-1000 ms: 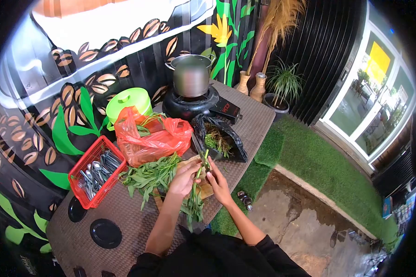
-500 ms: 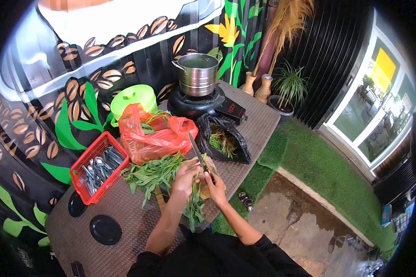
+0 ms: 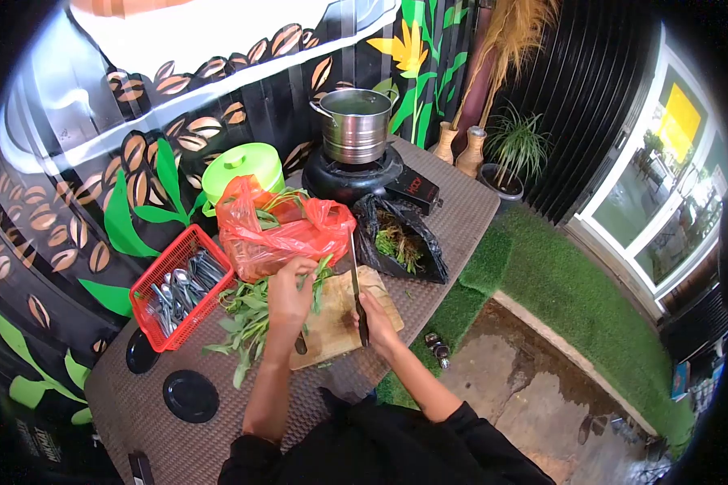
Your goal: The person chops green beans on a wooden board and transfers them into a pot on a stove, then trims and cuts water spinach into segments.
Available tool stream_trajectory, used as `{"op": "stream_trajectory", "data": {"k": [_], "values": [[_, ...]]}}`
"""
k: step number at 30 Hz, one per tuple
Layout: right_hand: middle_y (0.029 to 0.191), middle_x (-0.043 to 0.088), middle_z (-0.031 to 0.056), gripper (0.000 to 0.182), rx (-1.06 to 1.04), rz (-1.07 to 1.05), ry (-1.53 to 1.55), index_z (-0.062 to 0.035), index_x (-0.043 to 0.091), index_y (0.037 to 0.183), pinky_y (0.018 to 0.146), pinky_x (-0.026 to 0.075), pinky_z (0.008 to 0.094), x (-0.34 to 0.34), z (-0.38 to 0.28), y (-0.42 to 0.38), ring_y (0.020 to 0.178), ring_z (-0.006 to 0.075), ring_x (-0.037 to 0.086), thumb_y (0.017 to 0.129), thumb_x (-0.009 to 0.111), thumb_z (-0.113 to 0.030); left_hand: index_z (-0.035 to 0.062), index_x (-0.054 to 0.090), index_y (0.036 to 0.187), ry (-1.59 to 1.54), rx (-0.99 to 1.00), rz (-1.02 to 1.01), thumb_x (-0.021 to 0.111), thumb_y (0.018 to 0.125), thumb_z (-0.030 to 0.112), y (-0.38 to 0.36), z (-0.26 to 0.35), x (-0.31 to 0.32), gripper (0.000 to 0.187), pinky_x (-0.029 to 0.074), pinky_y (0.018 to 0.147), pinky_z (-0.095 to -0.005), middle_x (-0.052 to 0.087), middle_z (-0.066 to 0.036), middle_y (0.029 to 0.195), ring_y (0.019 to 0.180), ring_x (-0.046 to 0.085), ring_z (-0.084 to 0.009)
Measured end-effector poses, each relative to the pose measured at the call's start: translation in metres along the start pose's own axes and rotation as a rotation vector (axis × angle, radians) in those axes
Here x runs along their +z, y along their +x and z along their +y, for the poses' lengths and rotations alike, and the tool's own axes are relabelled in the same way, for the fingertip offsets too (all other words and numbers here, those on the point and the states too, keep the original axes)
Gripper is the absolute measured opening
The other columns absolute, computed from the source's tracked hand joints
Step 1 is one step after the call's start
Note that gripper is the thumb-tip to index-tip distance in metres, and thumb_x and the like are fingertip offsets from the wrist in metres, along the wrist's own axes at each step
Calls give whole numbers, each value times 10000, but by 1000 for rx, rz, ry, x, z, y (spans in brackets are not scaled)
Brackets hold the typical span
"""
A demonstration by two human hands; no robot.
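Note:
My left hand (image 3: 289, 297) is closed around long-stemmed leafy greens, above the left edge of a wooden cutting board (image 3: 328, 331). More leafy greens (image 3: 249, 315) lie in a pile beside and below it. My right hand (image 3: 376, 321) grips the black handle of a knife (image 3: 353, 267), its blade pointing away from me over the board's right half. A dark handle end (image 3: 301, 344) shows at the board's left side, the rest hidden by my left arm. Just past the board sits a red plastic bag (image 3: 279, 238) with greens in its mouth.
A red basket of cutlery (image 3: 163, 342) and black round lids (image 3: 190, 396) are at left. Behind stand a lime-green lidded container (image 3: 239, 170) and a steel pot (image 3: 354, 133) on a black stove (image 3: 348, 179). A black bag of trimmings (image 3: 429, 250) lies near the table's right edge.
My left hand has moved left with the greens, uncovering much of the cutting board. The right hand has drawn the knife apart from them, and its blade now points more straight ahead.

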State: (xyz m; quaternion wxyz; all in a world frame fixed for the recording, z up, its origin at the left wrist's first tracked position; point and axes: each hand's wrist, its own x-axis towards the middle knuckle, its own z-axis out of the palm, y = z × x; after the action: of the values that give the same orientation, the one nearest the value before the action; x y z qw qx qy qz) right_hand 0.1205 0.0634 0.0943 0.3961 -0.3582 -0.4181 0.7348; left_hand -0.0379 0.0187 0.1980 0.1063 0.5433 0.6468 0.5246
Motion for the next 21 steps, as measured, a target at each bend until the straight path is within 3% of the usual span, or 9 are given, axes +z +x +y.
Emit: {"op": "stream_trajectory", "data": {"k": [2, 3, 6, 9, 15, 16, 18, 19, 21], "values": [[641, 428, -26, 318, 318, -167, 90, -100, 460, 1174, 522, 386, 226, -15, 12, 5, 576, 91, 431, 958, 421, -331, -16, 616, 933, -82, -42, -55, 615, 760, -41, 2, -39, 12, 175, 492, 652, -264, 668, -102, 820, 776, 638, -130], [622, 414, -22, 252, 366, -212, 165, -107, 471, 1028, 472, 368, 229, -20, 18, 5, 547, 96, 419, 956, 418, -343, -10, 615, 952, -125, -72, -94, 616, 778, -10, 0, -64, 22, 175, 491, 648, -271, 666, -115, 829, 759, 636, -134], [606, 397, -23, 246, 454, -262, 116, -105, 444, 970, 421, 331, 228, -32, 27, 5, 503, 90, 389, 956, 414, -349, -18, 608, 1040, -176, -273, -230, 585, 842, 50, -9, -103, 43, 211, 480, 644, -265, 664, -106, 871, 720, 605, -120], [587, 381, -18, 273, 532, -164, -39, -91, 414, 897, 377, 284, 224, -40, 26, 2, 456, 83, 351, 955, 409, -358, -53, 576, 1096, -803, -597, -380, 508, 907, 68, -21, -116, 60, 235, 456, 692, -230, 640, -94, 991, 816, 565, -118], [546, 421, 18, 311, 130, -29, -429, -57, 427, 846, 327, 257, 233, -54, 30, -2, 392, 85, 338, 955, 401, -347, -54, 525, 1160, -1058, -690, -338, 531, 890, 56, -32, -108, 76, 291, 483, 775, -257, 615, -100, 1026, 890, 576, -135], [546, 421, 18, 311, 132, -27, -430, -57, 427, 846, 327, 257, 233, -60, 31, 1, 392, 85, 338, 955, 401, -347, -54, 525, 1160, -1060, -693, -339, 531, 890, 56, -33, -105, 78, 291, 483, 775, -257, 615, -100, 1026, 890, 576, -135], [544, 435, 27, 326, 438, -154, -210, -52, 415, 822, 321, 264, 232, -68, 31, 8, 393, 88, 350, 959, 389, -348, -73, 545, 1120, -825, -650, -291, 560, 865, 25, -31, -96, 78, 273, 504, 758, -268, 623, -100, 987, 888, 597, -149], [544, 435, 27, 326, 438, -152, -208, -52, 415, 822, 321, 264, 232, -69, 30, 8, 393, 88, 350, 959, 389, -348, -73, 545, 1120, -824, -650, -294, 560, 865, 25, -29, -90, 77, 273, 504, 758, -268, 623, -100, 987, 888, 597, -149], [550, 436, 31, 340, 511, -175, -83, -47, 397, 806, 319, 269, 234, -70, 28, 7, 392, 90, 354, 961, 384, -350, -42, 589, 1069, -566, -405, -287, 591, 855, 60, -25, -77, 73, 237, 485, 729, -254, 610, -86, 1023, 857, 579, -111]]}}
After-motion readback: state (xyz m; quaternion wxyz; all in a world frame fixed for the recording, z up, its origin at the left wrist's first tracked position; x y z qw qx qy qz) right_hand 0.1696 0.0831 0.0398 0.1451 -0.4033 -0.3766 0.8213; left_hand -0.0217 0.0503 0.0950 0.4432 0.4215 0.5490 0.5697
